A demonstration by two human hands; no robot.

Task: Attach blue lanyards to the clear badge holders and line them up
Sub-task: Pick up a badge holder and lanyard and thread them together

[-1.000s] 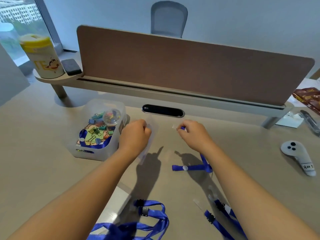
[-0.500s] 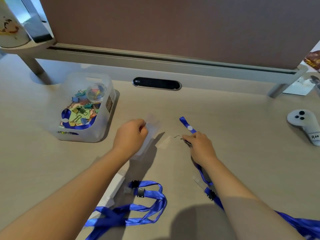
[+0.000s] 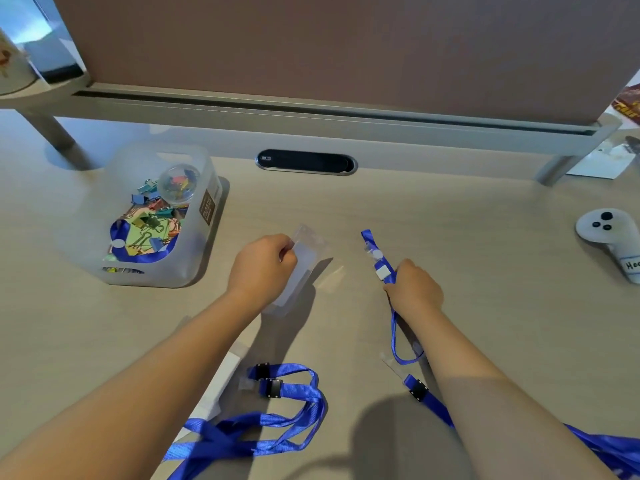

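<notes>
My left hand (image 3: 260,268) pinches a clear badge holder (image 3: 304,258) by its upper left edge, just above the desk. My right hand (image 3: 414,289) grips a blue lanyard strap (image 3: 375,255) near its end, which points up and away with a white snap on it. That strap loops back under my right forearm to a black buckle (image 3: 418,391). A second blue lanyard (image 3: 277,420) lies coiled on the desk near me, beside another clear holder (image 3: 218,393). The two hands are apart.
A translucent bin (image 3: 152,216) with coloured binder clips and a blue strap stands at the left. A white controller (image 3: 609,237) lies at the right edge. A brown divider panel (image 3: 346,46) and a cable slot (image 3: 306,161) run along the back.
The view has tilted down and both hands came nearer. My right hand slid along the strap and lifted its end; my left hand still holds the holder.
</notes>
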